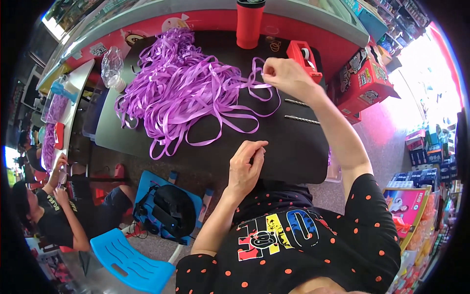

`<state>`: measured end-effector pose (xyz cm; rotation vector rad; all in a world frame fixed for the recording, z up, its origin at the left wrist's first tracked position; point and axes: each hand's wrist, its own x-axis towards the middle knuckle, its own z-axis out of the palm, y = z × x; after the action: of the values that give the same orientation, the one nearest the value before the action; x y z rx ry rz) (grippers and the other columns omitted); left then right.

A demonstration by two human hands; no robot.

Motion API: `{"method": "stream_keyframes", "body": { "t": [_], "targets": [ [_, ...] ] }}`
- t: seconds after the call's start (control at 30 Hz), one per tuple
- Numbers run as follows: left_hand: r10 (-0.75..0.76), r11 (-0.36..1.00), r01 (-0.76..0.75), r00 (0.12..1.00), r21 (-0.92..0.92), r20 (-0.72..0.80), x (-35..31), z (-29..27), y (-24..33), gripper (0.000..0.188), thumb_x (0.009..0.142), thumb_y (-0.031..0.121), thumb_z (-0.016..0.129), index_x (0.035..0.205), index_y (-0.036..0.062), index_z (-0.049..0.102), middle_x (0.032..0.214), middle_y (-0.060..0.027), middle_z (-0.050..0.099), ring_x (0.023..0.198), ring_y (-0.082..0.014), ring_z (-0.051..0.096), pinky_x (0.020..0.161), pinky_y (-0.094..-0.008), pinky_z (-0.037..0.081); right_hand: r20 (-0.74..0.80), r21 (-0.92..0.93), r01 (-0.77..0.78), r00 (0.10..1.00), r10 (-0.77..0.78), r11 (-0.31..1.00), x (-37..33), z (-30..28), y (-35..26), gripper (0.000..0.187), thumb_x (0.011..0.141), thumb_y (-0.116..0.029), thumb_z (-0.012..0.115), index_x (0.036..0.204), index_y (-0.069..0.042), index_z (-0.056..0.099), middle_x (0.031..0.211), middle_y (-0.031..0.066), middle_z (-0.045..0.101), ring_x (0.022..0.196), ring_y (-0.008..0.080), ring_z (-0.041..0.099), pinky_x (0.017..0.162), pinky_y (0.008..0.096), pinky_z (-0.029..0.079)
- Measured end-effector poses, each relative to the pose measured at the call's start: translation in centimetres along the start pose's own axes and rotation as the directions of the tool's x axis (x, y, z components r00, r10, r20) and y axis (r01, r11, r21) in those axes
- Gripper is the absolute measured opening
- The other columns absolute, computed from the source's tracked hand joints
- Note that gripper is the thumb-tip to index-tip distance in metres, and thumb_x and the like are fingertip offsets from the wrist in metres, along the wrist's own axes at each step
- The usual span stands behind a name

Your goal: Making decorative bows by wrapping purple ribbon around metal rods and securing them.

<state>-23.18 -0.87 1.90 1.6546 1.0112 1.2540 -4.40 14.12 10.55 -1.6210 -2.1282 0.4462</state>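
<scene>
A large tangled heap of purple ribbon covers the left and middle of the dark table. At the heap's right end, my right hand pinches a loop of the ribbon between thumb and fingers. My left hand is over the table's near edge, its fingers curled in toward the thumb. Whether something small is between those fingertips, I cannot make out. Two metal drill bits lie on the table below my right wrist. Just beyond that hand stands a red tape dispenser with a roll in it.
A red tumbler stands at the far edge, near some rubber bands. A clear plastic bottle lies left of the heap. At lower left are a blue chair and a seated person at another table. A red carton is at right.
</scene>
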Motion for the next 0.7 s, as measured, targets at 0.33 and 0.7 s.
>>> {"method": "stream_keyframes", "body": {
  "t": [0.33, 0.7],
  "targets": [
    [-0.113, 0.875, 0.139, 0.99, -0.464, 0.083, 1.0, -0.6, 2.1, 0.018, 0.091, -0.001, 0.052, 0.106, -0.0032, 0.062, 0.09, -0.0045, 0.056, 0.082, -0.0092, 0.055, 0.073, -0.0205, 0.044, -0.432, 0.617, 0.307, 0.902, -0.014, 0.725, -10.3, -13.2, -6.0, 0.007, 0.086, -0.001, 0.057, 0.092, 0.0, 0.055, 0.082, 0.0045, 0.055, 0.063, 0.0073, 0.053, 0.06, 0.0206, 0.046],
    [0.145, 0.797, 0.278, 0.774, -0.537, 0.616, 12.0, 9.1, 12.9, 0.039, 0.096, 0.031, 0.051, 0.118, -0.0005, 0.053, 0.109, -0.0093, 0.059, 0.105, -0.0155, 0.055, 0.092, -0.0272, 0.041, -0.084, 0.742, -0.006, 0.991, 0.102, 0.671, -17.7, -16.2, 0.3, 0.019, 0.088, -0.008, 0.062, 0.104, 0.0, 0.059, 0.078, -0.0012, 0.058, 0.056, -0.0008, 0.043, 0.047, 0.0141, 0.031]
  ]
}}
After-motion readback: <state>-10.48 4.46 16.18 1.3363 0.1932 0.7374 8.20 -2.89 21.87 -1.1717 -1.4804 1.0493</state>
